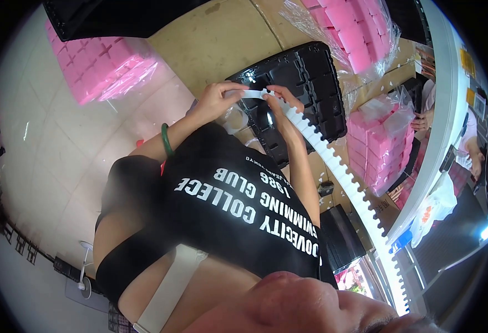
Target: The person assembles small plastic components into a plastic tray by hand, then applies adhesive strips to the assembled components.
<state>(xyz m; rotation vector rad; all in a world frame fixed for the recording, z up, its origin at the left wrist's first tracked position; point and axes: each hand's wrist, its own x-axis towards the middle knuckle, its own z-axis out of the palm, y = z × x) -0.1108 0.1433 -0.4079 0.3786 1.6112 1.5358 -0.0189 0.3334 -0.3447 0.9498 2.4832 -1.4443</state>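
A long white strip [333,161] with a row of notches along one edge curves from my hands toward the lower right. My left hand [220,101], below a green bangle [167,140], pinches the strip's flat end between thumb and fingers. Close by, my right hand [284,105] grips the same strip where the notched part begins, thumb and fingers pressed on it. Beneath both hands lies a black moulded plastic tray [319,75] with several compartments. What sits in the compartments under my hands is hidden or too small to tell.
Pink block stacks in clear film stand at the left [97,69], at the top right [360,33] and at the right [380,144]. Another black tray [111,16] is at the upper left. At the far right, a co-worker's hand [421,121] touches a wrapped pink stack.
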